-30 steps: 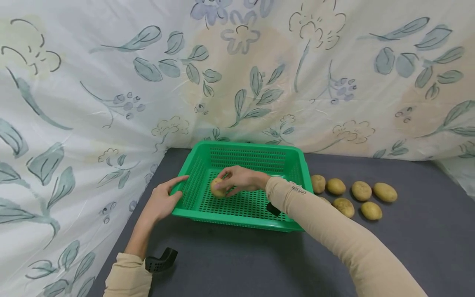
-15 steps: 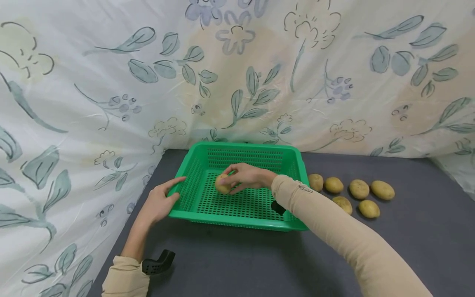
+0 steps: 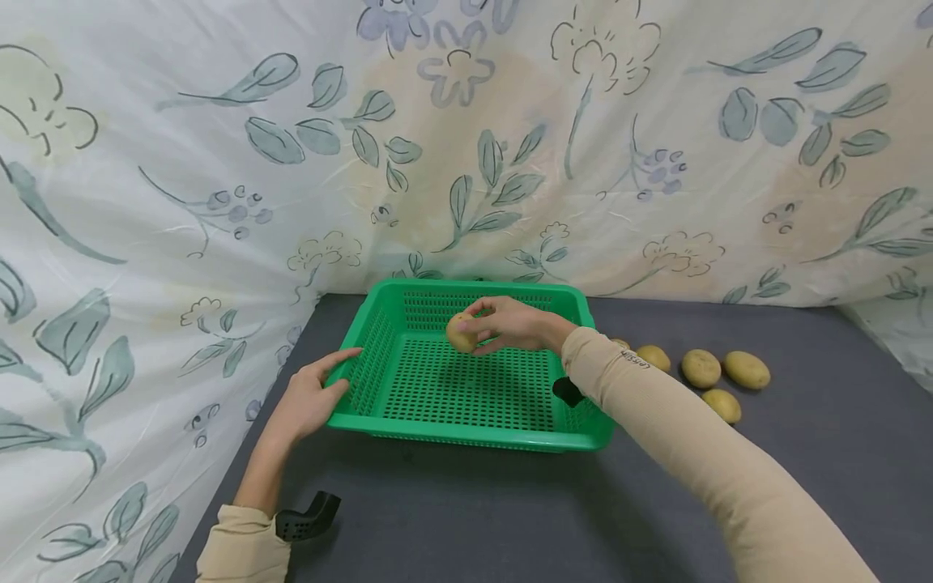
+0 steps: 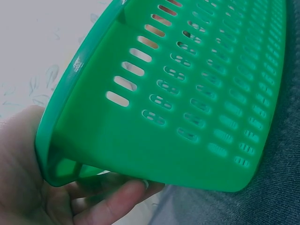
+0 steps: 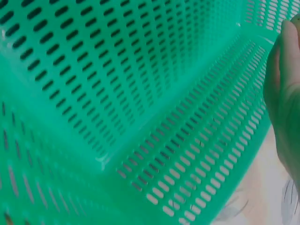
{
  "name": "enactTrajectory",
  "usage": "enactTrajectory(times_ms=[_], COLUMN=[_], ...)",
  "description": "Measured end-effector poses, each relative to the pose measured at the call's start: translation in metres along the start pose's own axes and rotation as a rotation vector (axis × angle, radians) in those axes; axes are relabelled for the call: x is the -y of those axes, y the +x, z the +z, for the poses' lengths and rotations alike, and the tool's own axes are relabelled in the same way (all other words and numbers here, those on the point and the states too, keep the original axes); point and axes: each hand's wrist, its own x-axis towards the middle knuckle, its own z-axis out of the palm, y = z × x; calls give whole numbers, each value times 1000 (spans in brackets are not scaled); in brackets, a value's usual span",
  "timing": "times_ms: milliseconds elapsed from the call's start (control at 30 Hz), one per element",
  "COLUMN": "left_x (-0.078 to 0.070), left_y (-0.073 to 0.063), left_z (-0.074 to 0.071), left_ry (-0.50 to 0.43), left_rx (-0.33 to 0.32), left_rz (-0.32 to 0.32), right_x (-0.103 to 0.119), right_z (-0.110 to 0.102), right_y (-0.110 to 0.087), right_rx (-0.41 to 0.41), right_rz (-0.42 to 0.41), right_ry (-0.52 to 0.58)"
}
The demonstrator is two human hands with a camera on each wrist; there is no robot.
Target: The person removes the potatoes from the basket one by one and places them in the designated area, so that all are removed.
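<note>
A green plastic basket (image 3: pixel 466 434) with slotted walls and floor stands on the dark table. My left hand (image 3: pixel 312 397) holds its left rim; in the left wrist view, the fingers (image 4: pixel 110 206) curl underneath the rim. Over the basket's inside, toward its back wall, my right hand (image 3: pixel 513 322) pinches a yellow-brown potato (image 3: pixel 462 333) between thumb and fingers. Only the edge of the right hand (image 5: pixel 286 98) enters the right wrist view, beside the slotted basket wall (image 5: pixel 201 131).
Several potatoes (image 3: pixel 700 369) lie on the dark tabletop (image 3: pixel 824 437) right of the basket, some partly hidden behind the right sleeve (image 3: pixel 670 437). A flower-patterned cloth (image 3: pixel 583 146) hangs behind the table and down its left side. A black device (image 3: pixel 308 518) is strapped at the left wrist.
The right hand has lifted the potato and carried it right and toward the basket's back. The left hand stays at the left rim. The head view has shifted slightly.
</note>
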Motion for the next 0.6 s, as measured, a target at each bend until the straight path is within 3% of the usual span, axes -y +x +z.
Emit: enactTrajectory(times_ms=[333,600], left_x=[2,2], left_y=[0,1], left_z=[1,0], left_ry=[-9,-6], left_rx=[2,4], left_rz=[13,16], right_x=[10,22], right_z=[-25,-42], right_y=[-23,-39], right_rx=[-46,-66], right_rz=[3,-20], right_ry=[66,42])
